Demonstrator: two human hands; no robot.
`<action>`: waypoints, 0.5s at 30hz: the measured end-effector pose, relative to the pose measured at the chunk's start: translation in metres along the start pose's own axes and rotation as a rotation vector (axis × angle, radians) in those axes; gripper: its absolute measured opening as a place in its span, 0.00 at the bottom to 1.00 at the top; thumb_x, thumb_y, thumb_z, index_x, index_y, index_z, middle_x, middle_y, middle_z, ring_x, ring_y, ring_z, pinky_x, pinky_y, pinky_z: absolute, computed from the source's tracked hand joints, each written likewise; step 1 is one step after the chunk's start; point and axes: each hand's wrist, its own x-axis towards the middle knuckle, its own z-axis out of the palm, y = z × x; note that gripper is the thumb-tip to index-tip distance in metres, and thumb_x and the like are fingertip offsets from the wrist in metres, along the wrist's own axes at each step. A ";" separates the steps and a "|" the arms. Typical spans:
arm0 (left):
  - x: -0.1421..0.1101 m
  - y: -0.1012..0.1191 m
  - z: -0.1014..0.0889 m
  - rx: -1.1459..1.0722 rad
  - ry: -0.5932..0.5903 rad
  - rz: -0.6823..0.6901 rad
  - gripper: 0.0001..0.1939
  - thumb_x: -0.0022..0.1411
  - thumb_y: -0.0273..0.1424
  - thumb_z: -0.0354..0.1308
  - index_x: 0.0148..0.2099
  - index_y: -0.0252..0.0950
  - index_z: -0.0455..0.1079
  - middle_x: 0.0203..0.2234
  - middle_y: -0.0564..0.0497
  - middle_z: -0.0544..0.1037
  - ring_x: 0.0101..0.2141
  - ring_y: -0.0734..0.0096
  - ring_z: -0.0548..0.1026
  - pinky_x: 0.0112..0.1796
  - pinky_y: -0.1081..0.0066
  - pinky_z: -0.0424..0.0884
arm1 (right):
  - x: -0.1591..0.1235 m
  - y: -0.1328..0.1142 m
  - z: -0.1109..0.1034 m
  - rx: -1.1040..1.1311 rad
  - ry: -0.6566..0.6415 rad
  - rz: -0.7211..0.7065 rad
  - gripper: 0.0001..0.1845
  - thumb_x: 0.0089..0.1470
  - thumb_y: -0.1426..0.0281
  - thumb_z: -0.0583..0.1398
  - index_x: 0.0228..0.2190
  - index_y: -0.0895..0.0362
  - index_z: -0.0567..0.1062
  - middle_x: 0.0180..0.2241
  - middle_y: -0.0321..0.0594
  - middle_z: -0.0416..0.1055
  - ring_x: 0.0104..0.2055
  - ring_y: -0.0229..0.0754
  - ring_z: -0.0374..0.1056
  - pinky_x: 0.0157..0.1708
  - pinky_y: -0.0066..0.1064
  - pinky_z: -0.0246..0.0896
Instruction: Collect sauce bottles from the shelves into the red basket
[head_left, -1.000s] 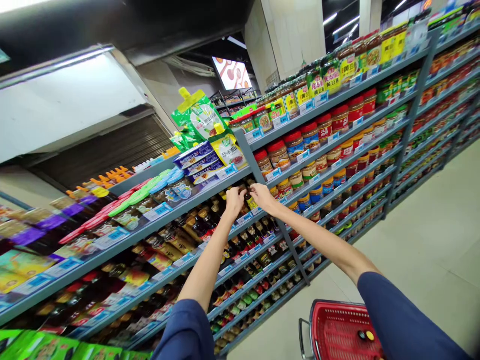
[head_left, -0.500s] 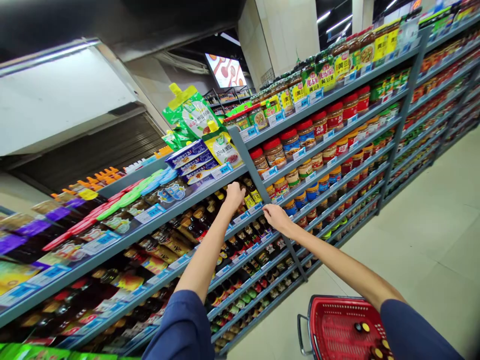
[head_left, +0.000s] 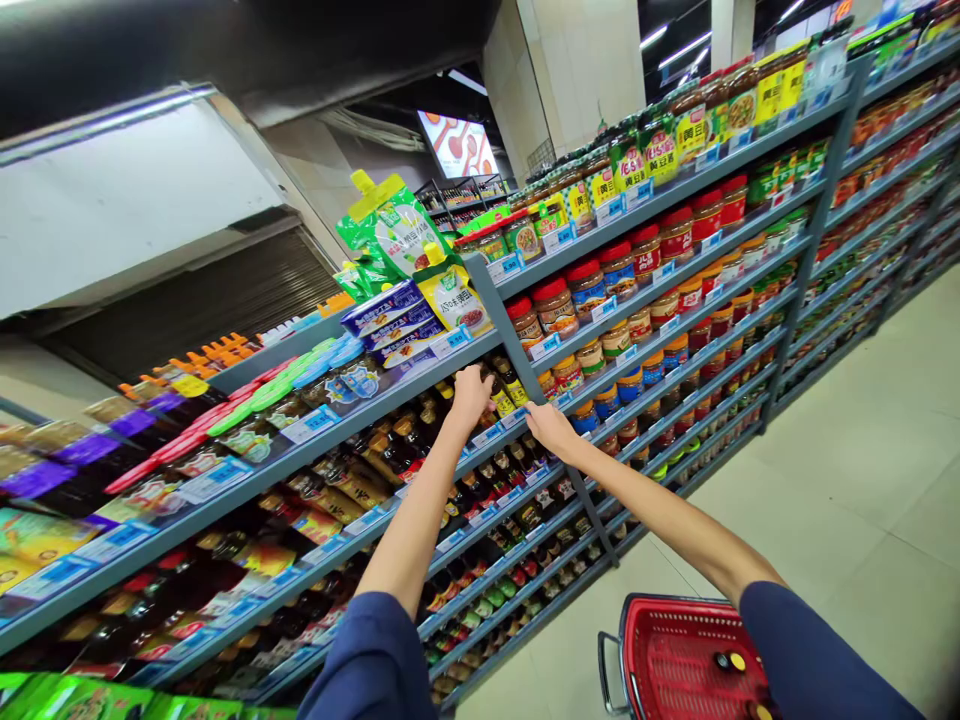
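My left hand (head_left: 472,395) reaches into the shelf row just under the top board, its fingers curled among small dark bottles; what they hold, if anything, is hidden. Beside it, at the right, stand bottles with yellow labels (head_left: 510,385). My right hand (head_left: 551,430) is closed at the shelf edge (head_left: 517,420), by the grey upright post (head_left: 514,335), its fingertips against the edge. Below me on the floor is a red shopping basket (head_left: 675,680) with a few dark bottles (head_left: 729,662) in it, partly covered by my right sleeve.
Jars with red lids (head_left: 555,305) fill the rows right of the post. Green and yellow sauce pouches (head_left: 454,290) and blue boxes (head_left: 401,325) stand on the top board. Lower rows hold dark sauce bottles (head_left: 345,485). Pale tiled floor (head_left: 840,480) runs along the shelf.
The view has shifted slightly, so the shelves appear a little further right. Both hands stay at nearly the same places on the shelf, the left still among the bottles.
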 end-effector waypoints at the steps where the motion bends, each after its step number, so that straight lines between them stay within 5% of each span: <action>1: -0.007 -0.001 0.001 -0.003 0.034 0.017 0.24 0.72 0.35 0.50 0.65 0.29 0.62 0.33 0.40 0.82 0.21 0.68 0.78 0.26 0.71 0.74 | 0.001 0.000 -0.001 -0.015 -0.011 0.010 0.19 0.71 0.67 0.45 0.57 0.60 0.65 0.43 0.54 0.76 0.48 0.50 0.74 0.48 0.35 0.65; 4: -0.034 -0.011 0.012 0.032 0.101 0.049 0.23 0.75 0.38 0.42 0.64 0.35 0.66 0.41 0.41 0.82 0.29 0.68 0.81 0.34 0.70 0.76 | 0.006 -0.002 -0.002 -0.053 -0.038 0.014 0.18 0.71 0.68 0.45 0.56 0.60 0.65 0.44 0.54 0.75 0.49 0.50 0.74 0.48 0.36 0.66; 8: -0.063 -0.037 0.042 0.154 0.067 0.017 0.15 0.69 0.35 0.55 0.51 0.38 0.78 0.40 0.41 0.83 0.43 0.58 0.80 0.46 0.66 0.73 | 0.014 -0.004 0.000 -0.101 -0.063 -0.006 0.16 0.70 0.68 0.51 0.55 0.61 0.68 0.47 0.48 0.74 0.49 0.47 0.73 0.51 0.42 0.68; 15: -0.060 -0.059 0.075 0.236 0.046 -0.038 0.16 0.70 0.34 0.53 0.54 0.38 0.77 0.43 0.36 0.81 0.46 0.52 0.79 0.47 0.62 0.71 | 0.024 -0.007 -0.002 -0.119 -0.050 -0.035 0.18 0.68 0.66 0.56 0.55 0.61 0.69 0.49 0.47 0.73 0.50 0.46 0.73 0.52 0.44 0.69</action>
